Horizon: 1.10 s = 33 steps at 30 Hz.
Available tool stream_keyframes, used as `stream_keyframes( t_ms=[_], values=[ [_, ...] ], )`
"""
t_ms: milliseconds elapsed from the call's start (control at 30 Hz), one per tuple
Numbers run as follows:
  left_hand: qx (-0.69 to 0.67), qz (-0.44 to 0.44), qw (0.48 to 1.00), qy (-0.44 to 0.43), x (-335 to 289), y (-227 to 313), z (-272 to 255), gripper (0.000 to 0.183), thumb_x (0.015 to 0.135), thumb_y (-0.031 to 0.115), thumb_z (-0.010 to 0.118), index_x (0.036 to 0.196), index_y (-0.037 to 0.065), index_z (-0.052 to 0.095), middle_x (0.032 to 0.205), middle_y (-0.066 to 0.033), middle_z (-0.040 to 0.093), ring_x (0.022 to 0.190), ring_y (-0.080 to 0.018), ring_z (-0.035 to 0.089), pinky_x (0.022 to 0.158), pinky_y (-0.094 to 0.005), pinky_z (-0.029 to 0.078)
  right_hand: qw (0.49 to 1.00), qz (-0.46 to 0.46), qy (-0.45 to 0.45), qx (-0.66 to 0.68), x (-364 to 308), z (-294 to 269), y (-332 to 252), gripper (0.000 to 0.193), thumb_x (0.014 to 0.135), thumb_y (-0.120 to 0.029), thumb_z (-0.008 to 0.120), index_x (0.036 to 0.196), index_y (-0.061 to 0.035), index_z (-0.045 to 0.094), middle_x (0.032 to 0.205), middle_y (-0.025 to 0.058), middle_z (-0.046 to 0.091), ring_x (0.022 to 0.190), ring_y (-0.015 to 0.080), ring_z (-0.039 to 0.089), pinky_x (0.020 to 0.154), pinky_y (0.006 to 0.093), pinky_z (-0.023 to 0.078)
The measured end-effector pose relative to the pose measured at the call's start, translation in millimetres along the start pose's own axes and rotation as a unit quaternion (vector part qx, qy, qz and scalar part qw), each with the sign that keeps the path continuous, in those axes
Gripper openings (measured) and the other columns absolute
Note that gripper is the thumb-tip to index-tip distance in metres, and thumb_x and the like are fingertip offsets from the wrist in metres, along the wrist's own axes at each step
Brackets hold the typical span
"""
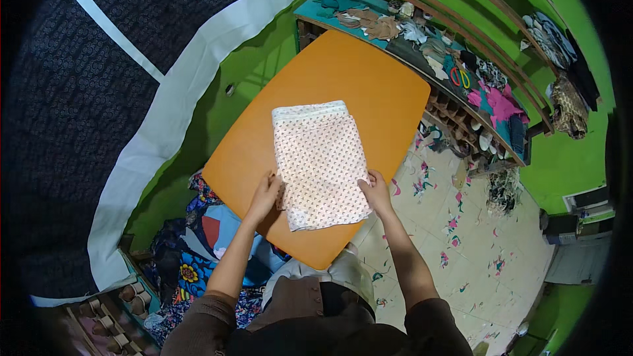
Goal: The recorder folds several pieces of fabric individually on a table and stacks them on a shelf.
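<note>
A folded white cloth with a small dark-and-pink print (322,165) lies flat on the orange tabletop (359,72). Along its far end shows a paler folded strip. My left hand (266,194) grips the cloth's left edge, fingers curled round it. On the opposite side my right hand (376,192) pinches the right edge near the lower corner, thumb on top. The cloth's near edge lies a little closer to me than both hands.
Piled fabrics (204,250) lie left of the table. Behind it, a shelf (422,56) holds scraps, shoes and scissors (459,78). Fabric bits litter the tiled floor (422,257) at right. A dark curtain (86,125) with white edging hangs at left.
</note>
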<state>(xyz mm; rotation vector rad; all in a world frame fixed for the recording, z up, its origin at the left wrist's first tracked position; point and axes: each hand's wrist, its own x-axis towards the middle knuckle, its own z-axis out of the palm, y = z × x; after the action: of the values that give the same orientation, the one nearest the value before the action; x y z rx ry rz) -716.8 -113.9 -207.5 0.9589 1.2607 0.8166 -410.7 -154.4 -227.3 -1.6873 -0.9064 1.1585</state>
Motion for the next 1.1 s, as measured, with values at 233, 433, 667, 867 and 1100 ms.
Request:
stream_keyframes(
  t_ms=[233, 433, 667, 867, 1100],
  values=[
    [0.038, -0.059, 0.998, 0.002, 12, 5, 34, 0.05, 0.085, 0.028, 0.06, 0.117, -0.008, 0.045, 0.104, -0.0168, 0.059, 0.089, -0.0188, 0.059, 0.076, -0.0296, 0.049, 0.999, -0.029, 0.008, -0.009, 24, 16, -3, 0.073, 0.078, -0.01, 0.063, 0.134, 0.0083, 0.019, 0.128, 0.0236, 0.041, 0.113, 0.027, 0.047, 0.088, 0.0307, 0.044],
    [-0.095, -0.159, 0.98, -0.076, 11, 14, 33, 0.051, 0.082, 0.026, 0.063, 0.12, -0.004, 0.046, 0.108, -0.0168, 0.059, 0.095, -0.0234, 0.06, 0.079, -0.034, 0.05, 0.982, 0.097, -0.107, 0.119, 14, 10, -35, 0.038, 0.081, -0.008, 0.061, 0.116, 0.0046, 0.05, 0.101, 0.0143, 0.062, 0.085, 0.0194, 0.062, 0.073, 0.0324, 0.051],
    [-0.155, -0.165, 0.965, -0.134, 0, 3, 47, 0.05, 0.081, 0.016, 0.055, 0.124, -0.005, 0.04, 0.112, -0.0202, 0.056, 0.097, -0.0278, 0.059, 0.085, -0.0403, 0.049, 0.985, 0.078, -0.072, 0.134, -15, -2, -33, 0.032, 0.075, -0.016, 0.067, 0.101, 0.0024, 0.06, 0.103, 0.0157, 0.06, 0.09, 0.0227, 0.059, 0.079, 0.0319, 0.047],
    [-0.267, -0.23, 0.924, -0.147, 2, -7, 70, 0.052, 0.078, 0.011, 0.048, 0.124, -0.009, 0.037, 0.112, -0.0238, 0.054, 0.098, -0.0332, 0.058, 0.087, -0.0434, 0.048, 0.993, -0.078, 0.089, -0.013, -13, -20, 21, 0.04, 0.075, -0.014, 0.066, 0.109, 0.0046, 0.055, 0.102, 0.0134, 0.059, 0.087, 0.0242, 0.059, 0.08, 0.0317, 0.047],
    [-0.302, -0.234, 0.91, -0.159, 3, 17, 130, 0.057, 0.071, 0.01, 0.05, 0.124, -0.008, 0.037, 0.113, -0.0244, 0.054, 0.101, -0.0349, 0.056, 0.09, -0.0454, 0.046, 0.882, 0.268, -0.052, 0.385, -15, -78, 22, 0.044, 0.078, -0.02, 0.064, 0.115, 0.0008, 0.051, 0.107, 0.0168, 0.058, 0.093, 0.0279, 0.06, 0.083, 0.0353, 0.049]
  ],
)
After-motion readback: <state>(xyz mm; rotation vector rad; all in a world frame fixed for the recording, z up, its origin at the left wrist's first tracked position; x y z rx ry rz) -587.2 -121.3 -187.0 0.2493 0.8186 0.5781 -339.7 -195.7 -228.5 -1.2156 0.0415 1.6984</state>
